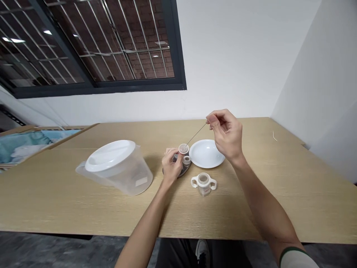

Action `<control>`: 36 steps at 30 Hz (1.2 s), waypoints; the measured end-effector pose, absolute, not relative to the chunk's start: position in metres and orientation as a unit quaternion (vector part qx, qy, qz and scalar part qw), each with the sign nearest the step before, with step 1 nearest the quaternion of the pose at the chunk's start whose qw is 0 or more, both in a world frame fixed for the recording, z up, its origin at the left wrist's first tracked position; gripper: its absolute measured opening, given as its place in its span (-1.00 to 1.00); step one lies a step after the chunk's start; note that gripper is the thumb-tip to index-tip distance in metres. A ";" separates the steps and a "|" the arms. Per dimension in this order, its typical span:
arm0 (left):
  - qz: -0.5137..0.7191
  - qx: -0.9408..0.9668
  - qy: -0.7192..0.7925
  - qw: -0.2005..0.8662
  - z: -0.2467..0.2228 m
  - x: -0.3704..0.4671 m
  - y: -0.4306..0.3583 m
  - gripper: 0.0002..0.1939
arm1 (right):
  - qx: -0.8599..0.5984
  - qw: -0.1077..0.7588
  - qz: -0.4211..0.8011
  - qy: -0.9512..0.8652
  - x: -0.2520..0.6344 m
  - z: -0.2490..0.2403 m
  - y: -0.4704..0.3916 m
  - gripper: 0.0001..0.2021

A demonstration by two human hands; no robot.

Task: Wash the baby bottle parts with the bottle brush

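My left hand (172, 163) pinches a small round white cap (183, 149) by its edge, above the table. From the cap a thin dark rod (196, 134) slants up to the right, and my right hand (227, 132) grips its upper end between thumb and fingers. Whether the rod is a wire or a slim brush, I cannot tell. Beneath my left hand lies a dark tray (184, 172), partly hidden, with a small white ring (186, 160) over it. A clear bottle with two white handles (204, 183) stands uncapped in front of the white plate (206, 153).
To the left stands a large translucent pitcher (119, 169) with a white lid. A thin bent white piece (275, 136) lies at the table's right. Beyond the left edge is a bin with cloths (30, 143). A barred window (111, 41) and white wall rise behind the wooden table (83, 212).
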State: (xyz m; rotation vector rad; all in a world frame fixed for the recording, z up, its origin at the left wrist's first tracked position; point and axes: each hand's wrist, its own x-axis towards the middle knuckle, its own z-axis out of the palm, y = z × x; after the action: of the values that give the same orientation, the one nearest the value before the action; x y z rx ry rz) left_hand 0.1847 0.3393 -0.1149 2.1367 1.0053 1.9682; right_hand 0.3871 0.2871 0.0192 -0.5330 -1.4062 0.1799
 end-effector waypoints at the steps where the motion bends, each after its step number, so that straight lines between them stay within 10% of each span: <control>1: 0.642 0.694 0.325 0.033 -0.115 0.185 0.339 -0.95 | -0.243 0.727 0.078 -0.637 0.387 0.019 0.287 -0.81; 36: 0.625 0.706 0.332 -0.020 -0.109 0.188 0.335 -0.94 | -0.338 0.542 0.070 -0.766 0.357 -0.017 0.316 -0.85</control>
State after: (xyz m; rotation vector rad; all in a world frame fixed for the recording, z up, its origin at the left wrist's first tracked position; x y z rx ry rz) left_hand 0.1884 0.3355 -0.1095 2.2459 1.0558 1.9895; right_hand 0.3566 0.3165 -0.0167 -0.8019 -1.8196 0.1653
